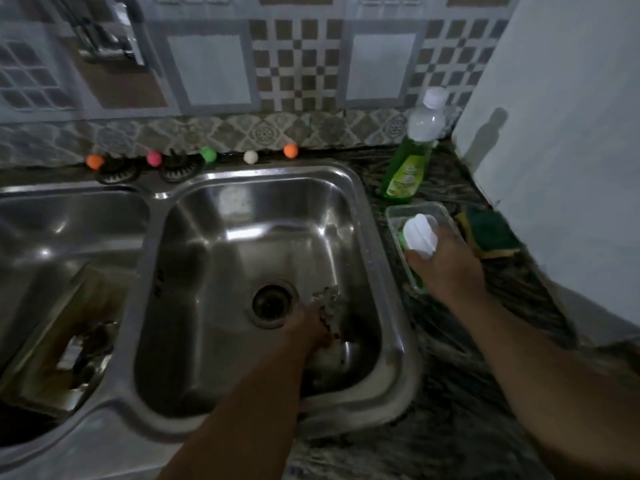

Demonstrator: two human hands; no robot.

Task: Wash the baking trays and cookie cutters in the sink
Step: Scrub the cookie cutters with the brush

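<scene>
My left hand [310,329] reaches down into the right basin of the steel sink [367,216], just right of the drain [272,303]. Its fingers close on a small shiny metal piece [329,299] that looks like a cookie cutter; its exact shape is blurred. My right hand [448,266] is on the counter to the right, gripping a white-handled scrubber [420,232] inside a clear plastic tub [393,216] with green soap in it. A stained baking tray [52,344] leans tilted in the left basin, with dark items lying on it.
A green dish-soap bottle [405,168] stands behind the tub. A green-and-yellow sponge [488,233] lies beside the white wall [554,150] at the right. Several small coloured balls [291,150] and two dark strainers [116,173] line the ledge behind the sink.
</scene>
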